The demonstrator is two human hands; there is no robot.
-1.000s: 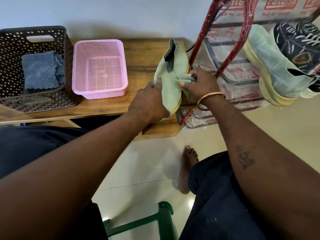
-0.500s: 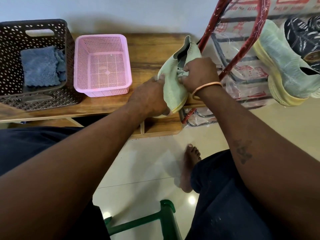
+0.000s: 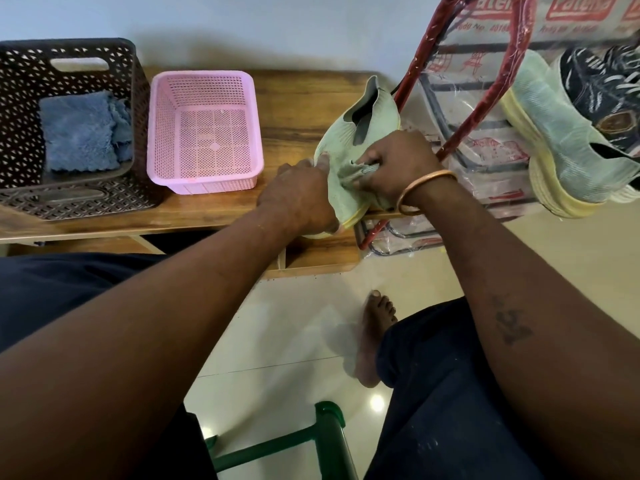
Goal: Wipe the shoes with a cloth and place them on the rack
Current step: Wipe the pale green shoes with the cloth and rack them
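The right hand's fingers (image 3: 372, 156) are curled tight on a small pale cloth (image 3: 360, 172), pressing it to the upper of a pale green knit shoe (image 3: 367, 116); the right hand (image 3: 398, 164) wears a copper-coloured bangle (image 3: 420, 188) at the wrist. The left hand (image 3: 301, 199) grips the toe end of the same shoe, one fingertip showing on the upper and the rest hidden behind the hand. The shoe is held tilted, heel opening away from the person, over the right end of the wooden bench (image 3: 294, 98) and just beside the red shoe rack (image 3: 433, 57), whose frame is wrapped in printed plastic. On the rack sit a matching green shoe (image 3: 561, 133) and, beside it, a dark striped shoe (image 3: 602, 88). Further left on the bench stand a pink basket (image 3: 204, 76) and a dark brown basket (image 3: 69, 50) holding a folded blue cloth (image 3: 79, 129). Below, a bare foot (image 3: 374, 334) rests on the tiled floor near a green frame (image 3: 329, 438).
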